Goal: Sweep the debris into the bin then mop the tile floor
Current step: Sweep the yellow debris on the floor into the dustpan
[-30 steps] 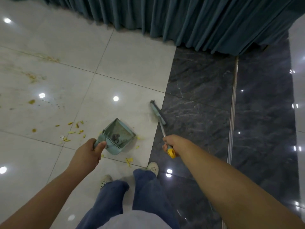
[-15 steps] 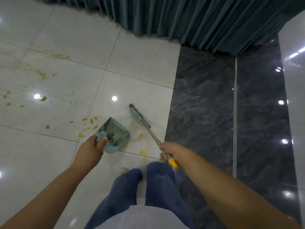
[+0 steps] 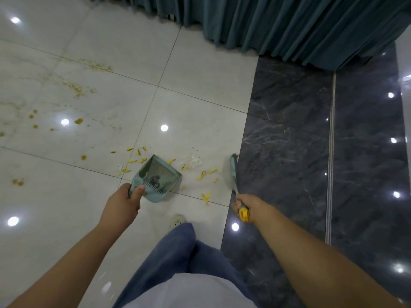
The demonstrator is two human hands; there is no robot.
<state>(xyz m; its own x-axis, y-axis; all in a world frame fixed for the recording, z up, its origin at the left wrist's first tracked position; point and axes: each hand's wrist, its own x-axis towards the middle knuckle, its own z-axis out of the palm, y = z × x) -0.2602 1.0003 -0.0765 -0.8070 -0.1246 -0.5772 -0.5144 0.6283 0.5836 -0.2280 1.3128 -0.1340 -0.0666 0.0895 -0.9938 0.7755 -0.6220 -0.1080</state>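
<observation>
My left hand (image 3: 121, 204) grips the handle of a pale green dustpan (image 3: 158, 178) that sits low over the white tile floor (image 3: 200, 70), with dark bits inside it. My right hand (image 3: 248, 206) grips the yellow-tipped handle of a small green brush (image 3: 233, 171), whose head is at the edge of the white tile beside the dark marble. Yellow debris (image 3: 208, 173) lies scattered between dustpan and brush, and more yellow debris lies left of the pan. A clear scrap of wrapper (image 3: 193, 161) lies just beyond the pan.
Yellowish stains and crumbs (image 3: 76, 90) spread over the white tiles at the left. A teal curtain (image 3: 289, 25) hangs along the far side. Dark marble floor (image 3: 289, 141) with a metal strip (image 3: 331, 152) runs on the right. My legs and one shoe (image 3: 177, 220) are below.
The brush head has swung from beside the dustpan out to the right, to the edge of the dark marble. The view has shifted right and the dustpan stays in my left hand.
</observation>
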